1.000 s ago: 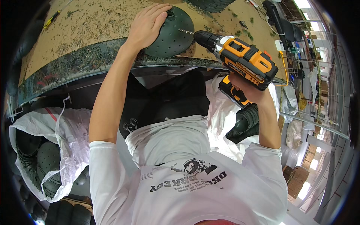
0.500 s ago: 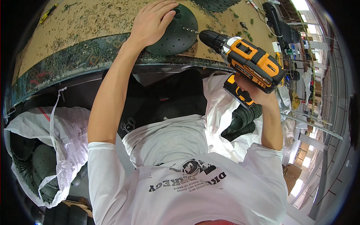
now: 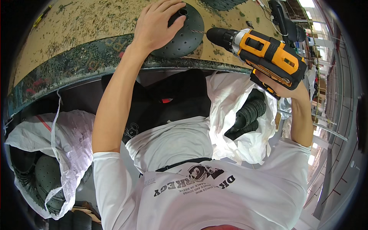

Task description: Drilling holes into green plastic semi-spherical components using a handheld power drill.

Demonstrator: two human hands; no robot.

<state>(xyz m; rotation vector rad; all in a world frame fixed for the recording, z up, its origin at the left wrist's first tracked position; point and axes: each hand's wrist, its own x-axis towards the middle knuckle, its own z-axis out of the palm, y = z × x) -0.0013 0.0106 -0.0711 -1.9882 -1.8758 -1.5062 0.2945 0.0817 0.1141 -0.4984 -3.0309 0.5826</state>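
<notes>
Broad tan debris-strewn tabletop [image 3: 92, 23], far side cut off. Yellow-and-black cordless drill [image 3: 270, 51] at right, held in right hand [image 3: 279, 86]; fingers hidden behind it, their spread cannot be told. Matte dark-green dome [image 3: 182, 42], dotted with small holes, near tabletop's near edge; left hand [image 3: 158, 26] covers left part, fingers together, thumb apart. Slim metal bit [image 3: 197, 31] overlaps dome; contact unclear.

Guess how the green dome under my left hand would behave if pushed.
The dome is probably stiff: its visible curve shows no dent beside your left hand. Its round outline suggests swivelling; crumbs on the table might let it slide.
</notes>
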